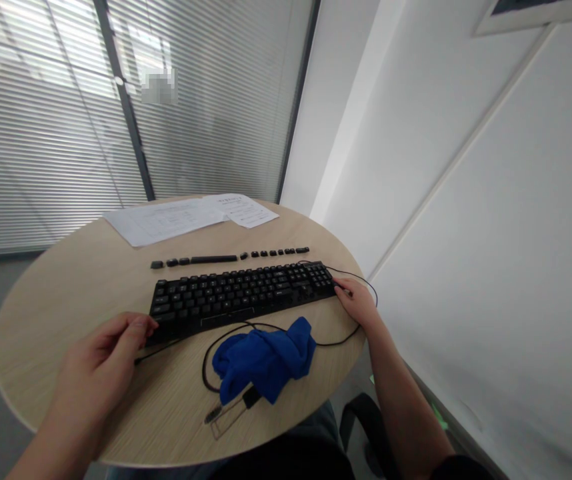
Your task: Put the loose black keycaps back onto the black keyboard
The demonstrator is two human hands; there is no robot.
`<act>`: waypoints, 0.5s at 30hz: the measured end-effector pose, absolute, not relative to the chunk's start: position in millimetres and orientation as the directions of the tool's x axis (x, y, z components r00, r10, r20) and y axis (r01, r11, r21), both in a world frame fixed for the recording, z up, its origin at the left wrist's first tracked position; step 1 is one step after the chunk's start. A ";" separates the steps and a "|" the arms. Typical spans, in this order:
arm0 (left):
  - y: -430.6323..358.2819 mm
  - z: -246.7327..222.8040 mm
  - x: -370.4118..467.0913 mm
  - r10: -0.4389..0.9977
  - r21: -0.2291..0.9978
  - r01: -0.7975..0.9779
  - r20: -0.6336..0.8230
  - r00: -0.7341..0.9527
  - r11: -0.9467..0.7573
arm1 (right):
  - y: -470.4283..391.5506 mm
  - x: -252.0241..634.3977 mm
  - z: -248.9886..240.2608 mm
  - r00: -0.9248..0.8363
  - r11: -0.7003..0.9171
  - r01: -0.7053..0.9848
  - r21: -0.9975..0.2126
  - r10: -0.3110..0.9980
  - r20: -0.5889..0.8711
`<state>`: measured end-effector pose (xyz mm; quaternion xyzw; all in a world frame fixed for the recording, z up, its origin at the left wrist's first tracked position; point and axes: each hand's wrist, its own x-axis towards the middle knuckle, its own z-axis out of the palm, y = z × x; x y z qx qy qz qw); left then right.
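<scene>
- Black keyboard [243, 294] lies across the middle of a round wooden table [66, 293].
- Left hand [103, 360] grips the keyboard's left near corner, thumb on top.
- Right hand [359, 300] holds the keyboard's right end, fingers closed on the edge.
- Row of loose keycaps [231, 257] lined up just behind the keyboard.
- Crumpled blue cloth [263, 359] just in front, lying over the looped cable [211, 353].
- Papers [186, 217] at the far edge.
</scene>
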<state>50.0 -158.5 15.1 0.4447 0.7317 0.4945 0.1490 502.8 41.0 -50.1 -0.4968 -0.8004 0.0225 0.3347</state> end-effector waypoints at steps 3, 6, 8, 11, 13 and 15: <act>-158.8 15.6 50.0 0.802 0.850 0.512 0.215 -0.557 0.127 | 40.1 502.9 -48.0 -0.271 0.494 0.793 -0.358 0.811 0.518; -159.2 16.1 50.9 0.800 0.841 0.525 0.225 -0.557 0.129 | 37.9 503.1 -46.0 -0.242 0.456 0.811 -0.365 0.831 0.500; -159.3 15.9 51.0 0.795 0.845 0.518 0.221 -0.565 0.133 | 36.1 502.5 -45.4 -0.196 0.411 0.825 -0.388 0.852 0.485; -160.1 16.4 50.7 0.796 0.850 0.509 0.210 -0.567 0.138 | 33.9 501.3 -45.2 -0.135 0.359 0.832 -0.423 0.870 0.474; -160.7 17.7 51.1 0.800 0.852 0.508 0.216 -0.560 0.126 | 33.2 500.6 -44.8 -0.129 0.355 0.828 -0.434 0.874 0.469; -160.8 18.7 51.7 0.799 0.854 0.509 0.227 -0.556 0.111 | 32.8 500.1 -44.1 -0.121 0.347 0.830 -0.437 0.876 0.468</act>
